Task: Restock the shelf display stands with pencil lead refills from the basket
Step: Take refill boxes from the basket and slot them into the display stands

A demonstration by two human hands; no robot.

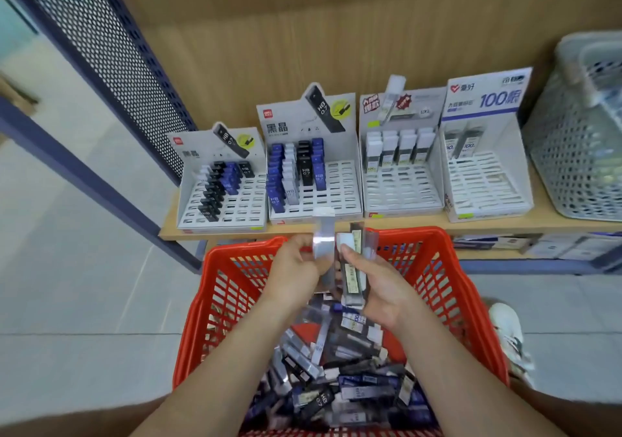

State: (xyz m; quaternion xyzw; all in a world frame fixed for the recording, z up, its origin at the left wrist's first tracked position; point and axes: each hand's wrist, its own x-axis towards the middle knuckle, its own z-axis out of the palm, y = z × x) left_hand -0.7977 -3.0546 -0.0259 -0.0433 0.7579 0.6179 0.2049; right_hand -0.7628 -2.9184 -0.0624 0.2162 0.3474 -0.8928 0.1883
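1. Clear refill case (pixel 323 234) is standing upright, motion-blurred, pinched in the left hand (pixel 292 265).
2. Refill bundle (pixel 353 268), clear and dark cases, is standing upright in the right hand (pixel 380 281), just beside the first case.
3. Red basket (pixel 471 288) is sitting below both grips, holding jumbled loose refills (pixel 336 369).
4. Display stands are sitting beyond the grips:
   - Stand one (pixel 249 201) and stand two (pixel 340 187) are partly filled.
   - Stand three (pixel 400 191) and stand four (pixel 484 184) are holding back rows only.

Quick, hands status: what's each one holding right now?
Left hand: closed, pinching one clear refill case.
Right hand: closed, gripping a small bunch of refill cases.
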